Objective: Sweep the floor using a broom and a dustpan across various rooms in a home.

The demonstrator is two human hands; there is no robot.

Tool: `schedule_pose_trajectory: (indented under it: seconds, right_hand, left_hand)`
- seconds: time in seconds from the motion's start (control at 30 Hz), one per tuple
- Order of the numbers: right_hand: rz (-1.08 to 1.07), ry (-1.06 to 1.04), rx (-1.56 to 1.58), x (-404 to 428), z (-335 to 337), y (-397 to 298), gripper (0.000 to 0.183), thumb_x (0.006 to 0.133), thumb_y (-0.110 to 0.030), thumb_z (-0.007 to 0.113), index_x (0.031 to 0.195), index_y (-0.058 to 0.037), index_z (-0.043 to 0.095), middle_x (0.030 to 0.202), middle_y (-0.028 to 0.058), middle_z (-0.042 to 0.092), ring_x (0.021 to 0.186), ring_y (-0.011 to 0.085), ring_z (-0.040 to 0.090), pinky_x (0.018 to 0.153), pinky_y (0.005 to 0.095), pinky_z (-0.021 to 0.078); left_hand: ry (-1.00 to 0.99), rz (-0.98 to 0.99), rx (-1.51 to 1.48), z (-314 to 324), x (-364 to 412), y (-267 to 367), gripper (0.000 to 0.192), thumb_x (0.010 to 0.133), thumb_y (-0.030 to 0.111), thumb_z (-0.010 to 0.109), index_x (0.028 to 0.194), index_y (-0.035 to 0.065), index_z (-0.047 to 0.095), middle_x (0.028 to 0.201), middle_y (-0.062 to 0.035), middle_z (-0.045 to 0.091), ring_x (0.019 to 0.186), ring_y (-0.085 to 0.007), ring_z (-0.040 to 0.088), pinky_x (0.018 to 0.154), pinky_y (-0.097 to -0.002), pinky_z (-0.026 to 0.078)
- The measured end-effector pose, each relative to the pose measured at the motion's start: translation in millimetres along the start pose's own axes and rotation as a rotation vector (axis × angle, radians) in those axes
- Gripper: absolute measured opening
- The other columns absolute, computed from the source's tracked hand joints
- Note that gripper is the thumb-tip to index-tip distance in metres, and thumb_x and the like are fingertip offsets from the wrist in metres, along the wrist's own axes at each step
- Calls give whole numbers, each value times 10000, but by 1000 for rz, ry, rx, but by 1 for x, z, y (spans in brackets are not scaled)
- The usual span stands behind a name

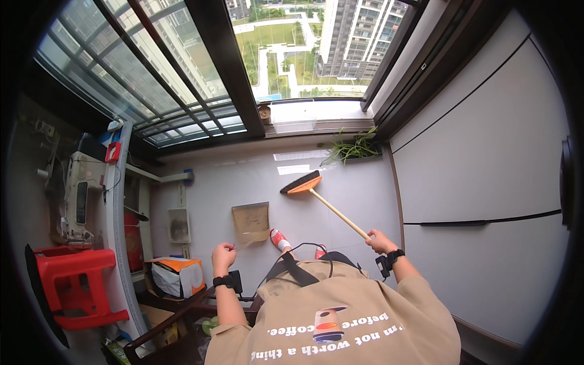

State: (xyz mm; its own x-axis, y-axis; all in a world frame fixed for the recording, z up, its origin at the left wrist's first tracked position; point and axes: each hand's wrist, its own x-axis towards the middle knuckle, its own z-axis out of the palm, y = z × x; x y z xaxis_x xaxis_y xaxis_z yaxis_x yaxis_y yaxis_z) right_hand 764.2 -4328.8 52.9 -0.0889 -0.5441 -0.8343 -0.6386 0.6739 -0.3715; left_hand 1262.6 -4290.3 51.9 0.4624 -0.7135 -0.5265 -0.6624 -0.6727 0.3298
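My right hand [382,242] grips the upper end of a pale wooden broom handle. The broom [301,183] has an orange head with dark bristles, which lies on the tiled floor ahead of my feet. At the left, my left hand [223,256] is curled around the end of a thin, pale handle that leads to a dustpan [251,221]; this handle is faint and partly blurred. The dustpan, brownish inside, is left of the broom head, just beyond my foot in a red slipper [277,238]. Black devices are strapped to both wrists.
A sewing machine [82,200] on a table and a red plastic stool [77,287] are at the left. A grey tray [178,225] lies by the table frame. A potted plant [353,150] stands under the window, and a pale cabinet [479,182] lines the right.
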Motion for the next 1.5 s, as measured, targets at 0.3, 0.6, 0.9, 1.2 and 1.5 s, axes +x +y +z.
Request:
schedule_pose_trajectory:
  seconds: [0.3, 0.6, 0.9, 1.2, 1.5]
  right_hand:
    - [-97, -6, -73, -72, -42, 41, 332, 750, -198, 589, 1037, -50, 513, 559, 31, 510, 436, 111, 471, 374, 253, 372]
    - [-273, -76, -12, 9, -27, -20, 250, 757, -181, 485, 932, -4, 507, 604, 87, 525, 473, 162, 504, 420, 295, 422]
    - [-299, 121, -381, 34, -17, 67, 228, 774, -175, 480, 956, -48, 534, 902, 194, 585, 869, 343, 556, 744, 412, 433]
    - [85, 5, 22, -80, -81, 189, 254, 789, -191, 529, 1012, -73, 498, 597, 46, 508, 440, 131, 465, 376, 281, 357]
    - [18, 155, 214, -62, -99, 188, 306, 783, -199, 504, 1015, 0, 506, 568, 53, 494, 432, 131, 468, 361, 283, 360]
  left_hand:
    - [180, 78, -166, 59, -81, -41, 202, 656, 151, 601, 817, 38, 649, 726, -180, 621, 698, -287, 614, 645, -347, 475]
    - [115, 88, -316, 84, -163, -38, 240, 654, 124, 598, 878, 49, 641, 714, -159, 631, 679, -237, 626, 642, -329, 479]
    - [-85, 66, -118, 120, -201, 4, 269, 648, 151, 598, 907, 92, 641, 716, -142, 630, 682, -243, 623, 646, -332, 482]
    - [-127, 142, -47, 149, -206, 32, 235, 676, 144, 548, 883, 80, 639, 803, -152, 632, 764, -291, 614, 698, -356, 482]
    - [-87, 143, -9, 158, -208, 29, 216, 667, 150, 541, 841, 79, 646, 787, -163, 628, 757, -305, 611, 695, -362, 482]
